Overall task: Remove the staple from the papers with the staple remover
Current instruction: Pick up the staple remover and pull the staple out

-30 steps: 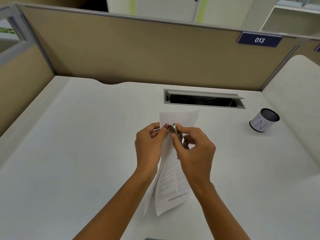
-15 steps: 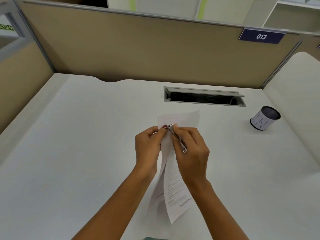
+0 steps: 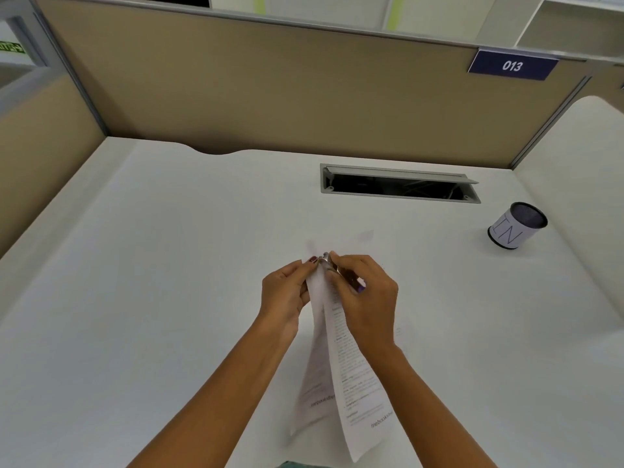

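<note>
Head view: two hands, left hand (image 3: 285, 293) pinching two papers (image 3: 351, 373), right hand (image 3: 366, 297) gripping one staple remover (image 3: 341, 273).

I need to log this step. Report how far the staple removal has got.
Done: the papers are lifted off the desk, pinched at the top by the left hand. In hand: the right hand works the staple remover at that corner. Left: whether the staple is out cannot be seen; the sheets hang together.
</note>
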`<control>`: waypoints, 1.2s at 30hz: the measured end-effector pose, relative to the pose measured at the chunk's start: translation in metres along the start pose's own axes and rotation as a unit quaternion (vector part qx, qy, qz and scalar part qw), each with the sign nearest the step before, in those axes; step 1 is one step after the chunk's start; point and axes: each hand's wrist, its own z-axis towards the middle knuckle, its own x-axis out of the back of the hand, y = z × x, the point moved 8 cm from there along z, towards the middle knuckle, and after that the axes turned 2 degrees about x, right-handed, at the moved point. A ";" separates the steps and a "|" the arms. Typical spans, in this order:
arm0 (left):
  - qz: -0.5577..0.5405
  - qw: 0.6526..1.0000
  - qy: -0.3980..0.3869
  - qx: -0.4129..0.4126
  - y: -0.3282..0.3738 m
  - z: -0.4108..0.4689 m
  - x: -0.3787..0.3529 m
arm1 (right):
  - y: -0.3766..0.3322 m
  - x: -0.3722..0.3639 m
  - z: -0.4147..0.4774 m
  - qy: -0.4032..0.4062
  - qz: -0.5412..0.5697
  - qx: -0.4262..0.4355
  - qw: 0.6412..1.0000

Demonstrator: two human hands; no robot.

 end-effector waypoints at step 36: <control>0.141 0.983 0.111 -0.038 -0.015 0.002 0.025 | 0.009 -0.016 -0.028 0.025 -0.028 -0.124 0.992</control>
